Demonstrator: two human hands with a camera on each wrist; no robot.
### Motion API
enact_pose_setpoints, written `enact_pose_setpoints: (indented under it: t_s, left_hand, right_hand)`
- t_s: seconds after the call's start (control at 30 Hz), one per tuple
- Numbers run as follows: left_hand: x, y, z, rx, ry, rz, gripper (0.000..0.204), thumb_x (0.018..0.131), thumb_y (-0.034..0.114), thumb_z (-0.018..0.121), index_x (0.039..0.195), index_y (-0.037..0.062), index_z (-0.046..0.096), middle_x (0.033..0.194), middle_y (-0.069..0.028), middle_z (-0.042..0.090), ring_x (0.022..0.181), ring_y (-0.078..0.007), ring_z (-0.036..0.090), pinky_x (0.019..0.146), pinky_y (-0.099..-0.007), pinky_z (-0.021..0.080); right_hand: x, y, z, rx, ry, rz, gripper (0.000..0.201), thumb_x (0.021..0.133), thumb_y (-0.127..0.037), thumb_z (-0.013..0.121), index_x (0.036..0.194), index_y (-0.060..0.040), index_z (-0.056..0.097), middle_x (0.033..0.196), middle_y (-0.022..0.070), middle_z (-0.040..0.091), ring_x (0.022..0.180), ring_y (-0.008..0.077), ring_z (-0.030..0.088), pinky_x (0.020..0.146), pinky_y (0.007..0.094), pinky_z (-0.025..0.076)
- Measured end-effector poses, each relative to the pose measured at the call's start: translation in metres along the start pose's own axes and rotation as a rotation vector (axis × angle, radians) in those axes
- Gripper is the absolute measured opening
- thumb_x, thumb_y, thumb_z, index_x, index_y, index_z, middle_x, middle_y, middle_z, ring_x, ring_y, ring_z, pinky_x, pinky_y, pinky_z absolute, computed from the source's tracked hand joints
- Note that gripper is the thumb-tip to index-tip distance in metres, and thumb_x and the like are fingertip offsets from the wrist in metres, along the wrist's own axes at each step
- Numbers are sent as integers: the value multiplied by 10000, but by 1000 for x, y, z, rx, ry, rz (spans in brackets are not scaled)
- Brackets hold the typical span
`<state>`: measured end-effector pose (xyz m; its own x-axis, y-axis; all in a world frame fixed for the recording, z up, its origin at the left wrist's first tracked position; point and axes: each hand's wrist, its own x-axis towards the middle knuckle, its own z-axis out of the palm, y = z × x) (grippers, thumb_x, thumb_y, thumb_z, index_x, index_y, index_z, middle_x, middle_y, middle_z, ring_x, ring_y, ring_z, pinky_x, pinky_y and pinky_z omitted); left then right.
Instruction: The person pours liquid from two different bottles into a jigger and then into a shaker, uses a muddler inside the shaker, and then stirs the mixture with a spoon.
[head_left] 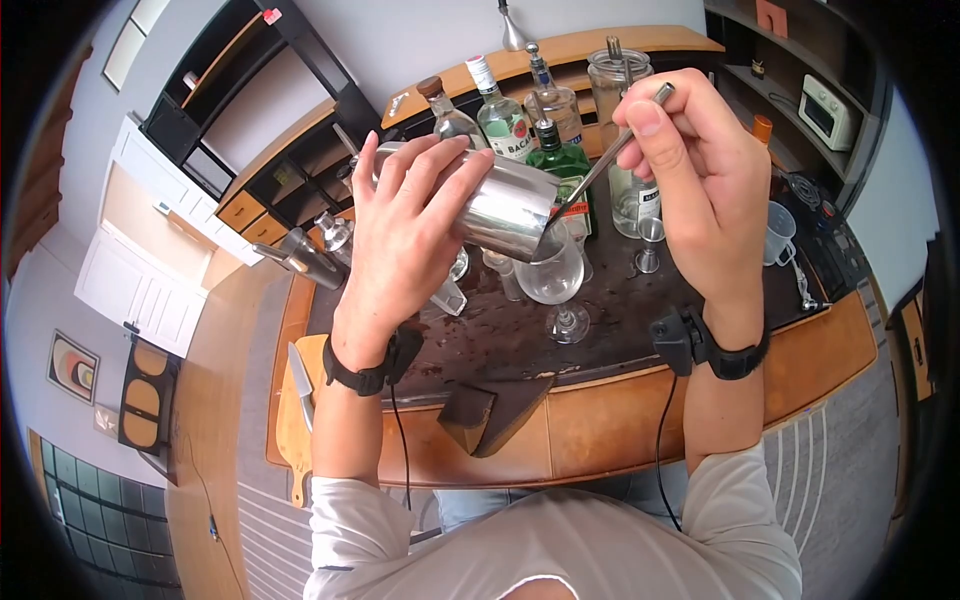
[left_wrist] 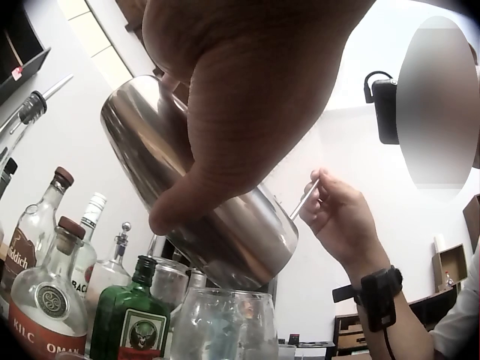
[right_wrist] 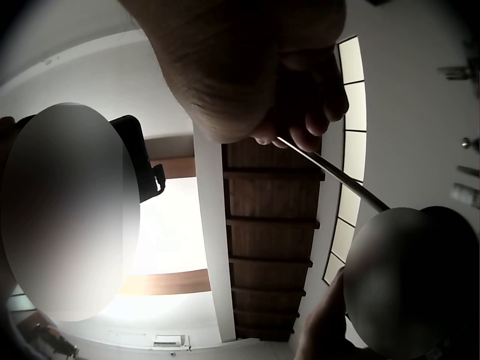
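Note:
In the head view my left hand (head_left: 405,215) grips a shiny metal shaker tin (head_left: 508,208), fingers spread over its side. The tin tips down to the right, its mouth over a stemmed, round-bowled glass (head_left: 553,276) on the dark table. My right hand (head_left: 708,175) is raised and pinches a thin metal bar spoon (head_left: 603,163), which slants down to the tin's mouth. From the left wrist, the tin (left_wrist: 229,232) shows tilted, its lower rim right over the glass (left_wrist: 225,326). The tin's contents are hidden.
Behind the glass stand a green bottle (head_left: 548,160), a Bacardi bottle (head_left: 497,120) and a tall glass jar (head_left: 620,75). A jigger (head_left: 649,240) is to the right. At left, a knife (head_left: 300,375) lies on a wooden cutting board (head_left: 293,430). A plastic jug (head_left: 779,235) stands far right.

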<state>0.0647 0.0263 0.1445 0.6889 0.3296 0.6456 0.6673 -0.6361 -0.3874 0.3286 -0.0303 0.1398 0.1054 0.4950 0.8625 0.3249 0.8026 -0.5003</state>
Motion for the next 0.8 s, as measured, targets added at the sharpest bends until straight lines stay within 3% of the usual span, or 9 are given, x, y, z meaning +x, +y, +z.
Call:
enact_pose_setpoints:
  t_s: [0.27, 0.37, 0.5, 0.6, 0.8]
  left_hand:
    - [0, 1, -2, 5, -5, 1, 920, 581, -57, 849, 1438, 209, 647, 1419, -15, 630, 1359, -272, 570, 1256, -614, 299]
    - [1, 1, -1, -3, 0, 1, 916, 582, -58, 847, 1435, 209, 648, 1419, -15, 630, 1360, -275, 570, 1255, -615, 299]
    - [2, 1, 0, -31, 22, 8, 825, 659, -29, 838, 1422, 216, 643, 1363, -17, 634, 1323, -272, 575, 1225, -651, 313]
    - [2, 1, -1, -13, 33, 4, 877, 600, -55, 841, 1418, 200, 654, 1404, -24, 639, 1348, -277, 579, 1247, -618, 306]
    - [1, 0, -10, -56, -64, -63, 878, 609, -47, 840, 1428, 199, 640, 1389, -24, 645, 1330, -275, 589, 1244, -623, 311]
  right_hand:
    - [-1, -6, 0, -64, -29, 46, 167, 1108, -139, 602, 1030, -1, 655, 970, 21, 686, 781, 65, 625, 695, 215, 493]
    - [2, 4, 6, -20, 60, -70, 151, 1065, -146, 650, 985, -19, 653, 709, 57, 665, 630, 141, 655, 601, 280, 498]
    - [1, 5, 13, -28, 32, -58, 130, 1060, -129, 652, 992, -18, 651, 717, 69, 667, 627, 157, 655, 605, 294, 507]
    - [-1, 3, 18, -59, 7, -31, 119, 1061, -124, 651, 1006, -18, 650, 735, 74, 673, 641, 164, 661, 614, 297, 513]
    - [1, 1, 19, -58, 7, -29, 120, 1071, -124, 638, 1027, -12, 648, 774, 66, 682, 685, 157, 673, 639, 291, 515]
